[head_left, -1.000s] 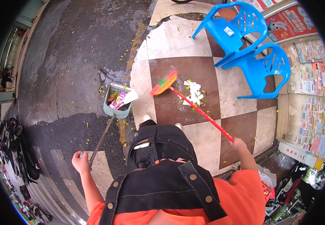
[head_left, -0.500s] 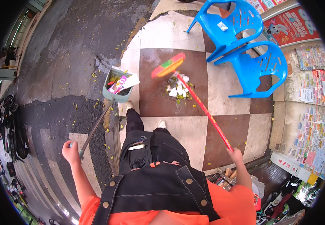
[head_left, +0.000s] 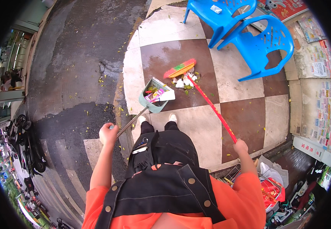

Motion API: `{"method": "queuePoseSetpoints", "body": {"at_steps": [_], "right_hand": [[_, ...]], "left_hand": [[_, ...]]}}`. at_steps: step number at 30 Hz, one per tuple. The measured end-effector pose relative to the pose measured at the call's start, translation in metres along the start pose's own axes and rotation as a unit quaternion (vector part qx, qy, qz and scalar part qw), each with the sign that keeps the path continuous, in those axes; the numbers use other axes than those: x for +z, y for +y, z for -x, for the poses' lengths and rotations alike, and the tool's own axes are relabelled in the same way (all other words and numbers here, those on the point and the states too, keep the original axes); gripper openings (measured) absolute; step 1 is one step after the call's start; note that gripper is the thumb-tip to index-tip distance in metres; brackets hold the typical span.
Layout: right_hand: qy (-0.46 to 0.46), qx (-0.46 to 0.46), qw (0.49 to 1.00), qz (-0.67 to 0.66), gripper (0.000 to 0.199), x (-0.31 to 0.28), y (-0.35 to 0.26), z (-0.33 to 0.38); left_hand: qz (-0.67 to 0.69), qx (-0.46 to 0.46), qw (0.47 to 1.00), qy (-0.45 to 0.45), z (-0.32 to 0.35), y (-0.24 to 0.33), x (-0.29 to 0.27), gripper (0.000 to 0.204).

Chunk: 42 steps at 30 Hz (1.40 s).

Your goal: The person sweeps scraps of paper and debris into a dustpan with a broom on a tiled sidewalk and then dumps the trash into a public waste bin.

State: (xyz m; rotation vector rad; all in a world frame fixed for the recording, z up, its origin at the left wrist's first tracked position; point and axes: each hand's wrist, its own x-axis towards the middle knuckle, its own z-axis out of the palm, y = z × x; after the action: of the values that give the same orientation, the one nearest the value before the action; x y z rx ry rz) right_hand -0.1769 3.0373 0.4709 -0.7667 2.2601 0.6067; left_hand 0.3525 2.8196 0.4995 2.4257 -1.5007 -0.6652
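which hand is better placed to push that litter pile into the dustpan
Right, probably. The right hand grips the red broom, whose head rests against the litter pile. The left hand only holds the dustpan handle, its mouth open beside the pile.

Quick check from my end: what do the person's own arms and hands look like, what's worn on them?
Both the left hand and right hand are bare: no gloves, and no watch or rings visible. Forearms are uncovered; short orange sleeves end near the elbows, under a black bib apron with round studs.
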Motion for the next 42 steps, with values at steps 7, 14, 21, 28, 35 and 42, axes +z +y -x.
{"method": "queuePoseSetpoints", "body": {"at_steps": [7, 14, 21, 28, 35, 42], "right_hand": [[0.050, -0.024, 0.982, -0.180, 0.028, 0.054, 0.070, 0.058], [0.032, 0.044, 0.937, -0.345, 0.024, 0.106, 0.003, 0.046], [-0.059, 0.113, 0.815, -0.566, 0.008, 0.118, -0.114, 0.036], [-0.120, 0.080, 0.911, -0.386, 0.015, 0.206, -0.171, 0.106], [-0.102, -0.016, 0.976, -0.189, 0.023, 0.220, -0.148, 0.228], [-0.139, 0.056, 0.946, -0.288, 0.030, 0.160, -0.098, 0.318]], "left_hand": [[-0.061, 0.084, 0.986, -0.129, 0.007, 0.047, 0.072, 0.029], [0.049, 0.161, 0.962, -0.217, 0.003, 0.075, 0.110, 0.032], [0.066, 0.242, 0.936, -0.247, 0.000, 0.078, 0.113, 0.056], [0.079, 0.226, 0.930, -0.279, 0.015, 0.102, 0.127, 0.043], [0.053, 0.212, 0.913, -0.344, -0.007, 0.151, 0.139, 0.031], [0.090, 0.225, 0.922, -0.301, -0.027, 0.114, 0.118, 0.037]]}}
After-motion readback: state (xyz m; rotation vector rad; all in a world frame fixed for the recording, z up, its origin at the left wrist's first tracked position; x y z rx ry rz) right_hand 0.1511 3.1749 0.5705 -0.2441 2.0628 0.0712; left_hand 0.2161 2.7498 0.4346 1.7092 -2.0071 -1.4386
